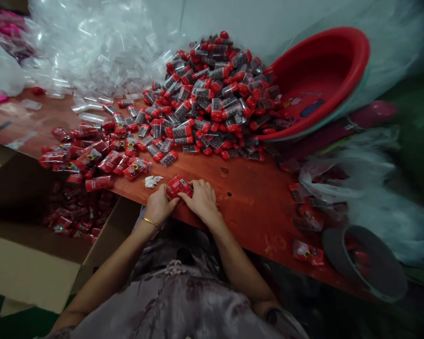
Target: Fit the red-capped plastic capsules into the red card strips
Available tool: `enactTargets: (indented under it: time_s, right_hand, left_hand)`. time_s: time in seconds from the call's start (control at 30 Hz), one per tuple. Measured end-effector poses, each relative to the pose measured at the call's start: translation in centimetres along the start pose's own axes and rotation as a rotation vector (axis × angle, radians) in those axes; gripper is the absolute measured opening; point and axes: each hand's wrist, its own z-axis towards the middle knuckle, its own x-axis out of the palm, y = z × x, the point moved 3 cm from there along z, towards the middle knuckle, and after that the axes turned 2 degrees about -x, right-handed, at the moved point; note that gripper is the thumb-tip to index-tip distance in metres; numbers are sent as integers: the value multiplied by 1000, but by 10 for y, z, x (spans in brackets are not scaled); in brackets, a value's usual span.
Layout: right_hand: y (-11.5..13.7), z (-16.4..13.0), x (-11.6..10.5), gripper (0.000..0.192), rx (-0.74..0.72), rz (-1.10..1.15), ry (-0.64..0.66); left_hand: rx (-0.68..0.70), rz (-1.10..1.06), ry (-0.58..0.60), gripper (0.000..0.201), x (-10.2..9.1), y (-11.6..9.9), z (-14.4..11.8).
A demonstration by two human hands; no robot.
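Between my two hands, at the table's front edge, lies a small red printed packet (180,186) with a barcode label showing. My left hand (159,205) grips its left side, thumb and fingers closed. My right hand (202,200) holds the right side, its thumb pressed on the packet's lower edge. A crumpled white scrap (153,181) rests just left of the packet. Farther left is a heap of red wrapped packets (92,155). Behind my hands rises a large pile of small clear containers with red caps (212,99).
Below the table's left edge, an open cardboard box (31,263) contains many red packets. Clear plastic pieces (102,42) are heaped at the back left. A tilted red basin (353,52) leans at the back right. Plastic bags (385,202) and a grey round container (381,273) stand at right.
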Motion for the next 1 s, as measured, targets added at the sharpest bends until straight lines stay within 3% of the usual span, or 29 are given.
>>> enactTargets:
  time_s: [0.17, 0.37, 0.47, 0.57, 0.73, 0.87, 1.0]
  right_hand:
    - [11, -1, 2, 40, 12, 9, 66]
    - [16, 4, 2, 39, -1, 42, 123]
    - [16, 7, 1, 31, -88, 32, 127]
    - [14, 6, -2, 26, -194, 39, 76]
    - [3, 2, 0, 23, -264, 112, 25]
    - [2, -7, 7, 22, -373, 6, -146]
    - [4, -19, 20, 27, -465, -85, -301]
  left_hand:
    - [-9, 13, 76, 21, -3, -1, 1]
    - [143, 160, -92, 41, -21, -3, 8]
    - [239, 287, 6, 30, -24, -7, 22]
    - [275, 367, 83, 21, -25, -9, 35]
    - [365, 404, 80, 17, -26, -10, 37]
    - [443, 414, 28, 10, -23, -12, 25]
    - [519, 517, -37, 17, -16, -12, 11]
